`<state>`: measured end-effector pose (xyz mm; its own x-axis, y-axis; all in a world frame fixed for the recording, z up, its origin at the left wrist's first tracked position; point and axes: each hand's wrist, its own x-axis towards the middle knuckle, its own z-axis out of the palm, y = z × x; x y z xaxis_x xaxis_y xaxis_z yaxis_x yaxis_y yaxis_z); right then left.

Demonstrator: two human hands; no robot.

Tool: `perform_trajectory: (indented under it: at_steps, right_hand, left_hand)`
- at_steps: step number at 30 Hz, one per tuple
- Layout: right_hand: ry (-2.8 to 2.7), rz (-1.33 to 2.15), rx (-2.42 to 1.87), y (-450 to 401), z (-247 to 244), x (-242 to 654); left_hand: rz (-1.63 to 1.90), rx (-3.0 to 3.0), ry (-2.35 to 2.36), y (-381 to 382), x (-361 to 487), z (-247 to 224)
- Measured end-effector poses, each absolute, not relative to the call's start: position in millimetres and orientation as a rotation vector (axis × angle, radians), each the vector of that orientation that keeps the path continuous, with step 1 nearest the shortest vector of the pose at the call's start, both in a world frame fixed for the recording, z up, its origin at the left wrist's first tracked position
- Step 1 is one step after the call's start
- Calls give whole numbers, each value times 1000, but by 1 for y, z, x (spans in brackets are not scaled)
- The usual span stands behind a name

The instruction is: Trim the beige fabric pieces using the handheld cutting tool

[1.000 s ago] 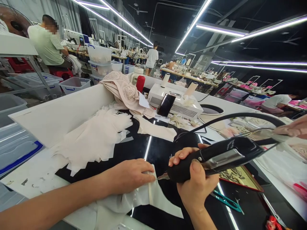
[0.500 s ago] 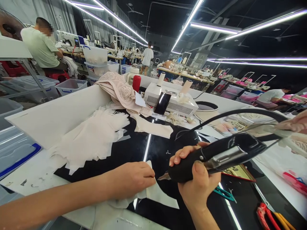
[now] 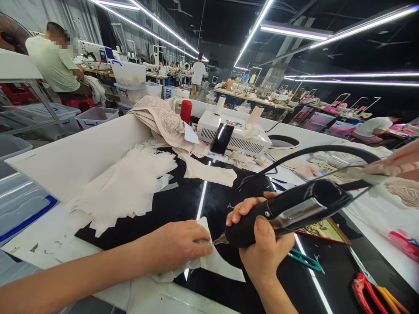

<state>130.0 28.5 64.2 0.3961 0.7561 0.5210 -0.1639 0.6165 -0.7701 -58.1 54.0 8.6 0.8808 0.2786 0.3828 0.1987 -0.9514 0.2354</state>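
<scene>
My left hand (image 3: 183, 245), fingers drawn together, presses down on a cream fabric piece (image 3: 222, 265) at the front of the black work surface (image 3: 183, 205). Bunched pale cloth lies under my left wrist. My right hand (image 3: 262, 240) is wrapped around a black corded electric fabric cutter (image 3: 291, 213) with a metal lever along its body. Its pointed metal tip (image 3: 221, 239) is close by the fingertips of my left hand, at the edge of the fabric; whether it touches the cloth I cannot tell. A black cable loops up from the cutter's rear end.
A pile of cream cut pieces (image 3: 121, 187) lies left, another piece (image 3: 209, 170) beyond. Behind are a phone (image 3: 222, 138) and white vented box (image 3: 242, 144). Red-handled scissors (image 3: 362, 285), teal tool (image 3: 306, 260) and tray (image 3: 330, 231) lie right. Another person's hand apparently shows upper right (image 3: 399, 161).
My right hand has moved slightly left with the cutter, bringing its tip nearer to my left fingertips and the fabric edge. My left hand stays nearly in place.
</scene>
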Motion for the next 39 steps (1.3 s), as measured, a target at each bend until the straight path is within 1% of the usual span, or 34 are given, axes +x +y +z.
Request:
perform_trajectory:
  at_steps: [5,17,22,31,39]
  right_hand:
    - [-992,646,-666,24,67,134]
    - [-994,633,-692,14,70,138]
    - [-963,608,-693,0,77,152]
    - [-982,596,-742,-18,62,162]
    - [-1007,581,-737,-19,61,162]
  left_hand:
    - [656,2866,367,53,-60,6]
    - [530,2876,388,53,-63,10]
    - [621,2878,384,44,-56,17]
    - [571,2773,498,19,-28,17]
    - [582,2697,580,13,-33,10]
